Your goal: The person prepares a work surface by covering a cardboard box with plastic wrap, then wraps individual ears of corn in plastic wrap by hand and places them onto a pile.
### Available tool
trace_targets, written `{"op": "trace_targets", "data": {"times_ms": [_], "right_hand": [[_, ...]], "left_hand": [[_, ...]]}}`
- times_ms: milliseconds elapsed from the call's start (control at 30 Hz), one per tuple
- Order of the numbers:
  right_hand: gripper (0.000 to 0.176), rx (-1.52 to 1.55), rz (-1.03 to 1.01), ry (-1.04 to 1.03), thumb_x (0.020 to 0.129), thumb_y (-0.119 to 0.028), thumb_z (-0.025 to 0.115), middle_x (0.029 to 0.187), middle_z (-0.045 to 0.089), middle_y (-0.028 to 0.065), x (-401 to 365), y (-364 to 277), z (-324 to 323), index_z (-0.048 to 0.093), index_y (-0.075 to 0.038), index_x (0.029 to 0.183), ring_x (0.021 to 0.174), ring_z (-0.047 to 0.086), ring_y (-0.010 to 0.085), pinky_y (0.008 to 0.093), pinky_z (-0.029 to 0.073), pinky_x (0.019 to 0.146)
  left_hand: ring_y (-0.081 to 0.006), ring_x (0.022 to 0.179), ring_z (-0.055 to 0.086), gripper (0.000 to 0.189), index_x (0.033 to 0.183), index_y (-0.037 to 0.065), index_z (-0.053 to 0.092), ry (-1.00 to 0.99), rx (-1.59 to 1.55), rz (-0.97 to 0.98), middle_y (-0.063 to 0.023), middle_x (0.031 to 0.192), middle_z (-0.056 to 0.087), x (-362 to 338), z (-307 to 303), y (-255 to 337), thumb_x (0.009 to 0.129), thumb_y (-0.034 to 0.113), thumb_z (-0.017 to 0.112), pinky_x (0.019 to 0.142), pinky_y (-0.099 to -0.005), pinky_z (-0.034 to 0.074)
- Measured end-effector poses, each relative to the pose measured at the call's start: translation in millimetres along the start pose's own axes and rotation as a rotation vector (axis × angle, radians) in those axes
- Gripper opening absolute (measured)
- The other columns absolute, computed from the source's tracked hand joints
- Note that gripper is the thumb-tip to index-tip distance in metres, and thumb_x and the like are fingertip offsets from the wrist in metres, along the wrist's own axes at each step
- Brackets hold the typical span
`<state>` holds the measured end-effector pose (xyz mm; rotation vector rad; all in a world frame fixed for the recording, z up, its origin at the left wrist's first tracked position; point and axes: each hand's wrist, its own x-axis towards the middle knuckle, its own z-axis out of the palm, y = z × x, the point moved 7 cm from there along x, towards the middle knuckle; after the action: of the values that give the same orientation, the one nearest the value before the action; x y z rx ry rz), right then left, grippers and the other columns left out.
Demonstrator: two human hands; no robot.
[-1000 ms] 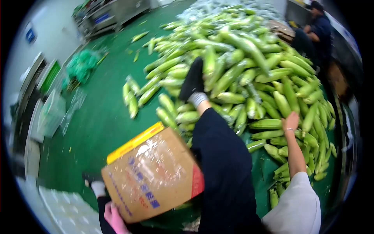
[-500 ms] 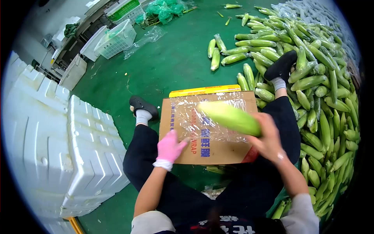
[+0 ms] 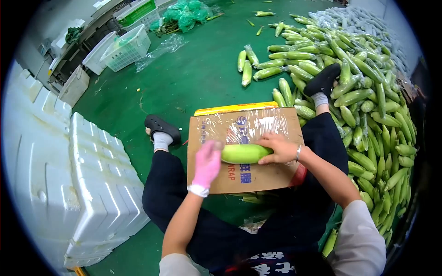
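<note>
A green ear of corn (image 3: 246,153) lies sideways over the cardboard box (image 3: 207,177), which has clear plastic film (image 3: 271,124) across its top. My right hand (image 3: 277,149), bare, is closed round the right end of the ear. At the ear's left end is my left hand (image 3: 208,163) in a pink glove, its fingertips blurred by motion; whether they grip the ear I cannot tell. A yellow strip (image 3: 236,108) shows along the box's far edge.
Many ears of corn (image 3: 368,133) are heaped on the right, some in film. White foam boxes (image 3: 101,175) stand on the left. Plastic crates (image 3: 126,48) are at the back left. My two shod feet (image 3: 162,129) flank the box.
The corn ear has come down and left, and turned level over the box. My right hand moved left with it. My left hand rose to the ear's left end. The view shifted slightly.
</note>
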<state>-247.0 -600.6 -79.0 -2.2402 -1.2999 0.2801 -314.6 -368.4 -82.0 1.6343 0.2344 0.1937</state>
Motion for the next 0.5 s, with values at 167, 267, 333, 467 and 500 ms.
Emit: {"op": "trace_targets", "data": {"times_ms": [167,267,333,467,500], "right_hand": [[0.049,-0.184,0.364,0.729,0.071,-0.03,0.084,0.095,0.051,0.0143,-61,-17,-24,0.053,-0.003,0.097,0.091,0.05,0.0351,0.043,0.041,0.081],[0.034,-0.395,0.362,0.652,0.075,-0.023,0.08,0.093,0.055,0.0148,-85,-41,-14,0.058,-0.006,0.094,0.092,0.054,0.0339,0.0415,0.044,0.079],[0.018,-0.368,0.411,0.644,0.077,-0.014,0.076,0.086,0.06,0.0127,-108,15,-4,0.065,-0.007,0.091,0.083,0.061,0.0324,0.0401,0.048,0.071],[0.005,0.864,0.727,0.995,0.084,0.001,0.067,0.074,0.068,0.0064,-119,61,-34,0.069,0.001,0.088,0.064,0.066,0.017,0.0302,0.052,0.059],[0.005,0.977,0.695,0.971,0.087,-0.001,0.065,0.075,0.067,0.0033,-116,45,-29,0.069,0.003,0.087,0.066,0.065,0.0111,0.0279,0.052,0.059]], "left_hand": [[-0.0344,0.105,0.06,0.065,0.123,0.003,0.057,-0.334,1.173,0.646,-0.0184,0.106,0.064,10,63,32,0.074,0.041,0.079,0.086,-0.0436,0.05],[-0.0347,0.1,0.06,0.07,0.119,0.003,0.058,-0.5,1.243,0.601,-0.0176,0.099,0.063,24,66,28,0.068,0.045,0.082,0.084,-0.0433,0.05],[-0.0352,0.097,0.061,0.063,0.11,0.003,0.059,-0.497,1.18,0.63,-0.0172,0.095,0.063,22,64,36,0.069,0.046,0.082,0.083,-0.044,0.05],[-0.0371,0.089,0.063,0.057,0.101,0.005,0.058,-0.659,1.095,0.493,-0.0182,0.091,0.063,-6,55,29,0.069,0.045,0.081,0.08,-0.0464,0.051],[-0.038,0.089,0.063,0.058,0.102,0.004,0.058,-0.718,1.051,0.469,-0.0188,0.091,0.064,-20,54,32,0.07,0.047,0.08,0.079,-0.0463,0.052]]}}
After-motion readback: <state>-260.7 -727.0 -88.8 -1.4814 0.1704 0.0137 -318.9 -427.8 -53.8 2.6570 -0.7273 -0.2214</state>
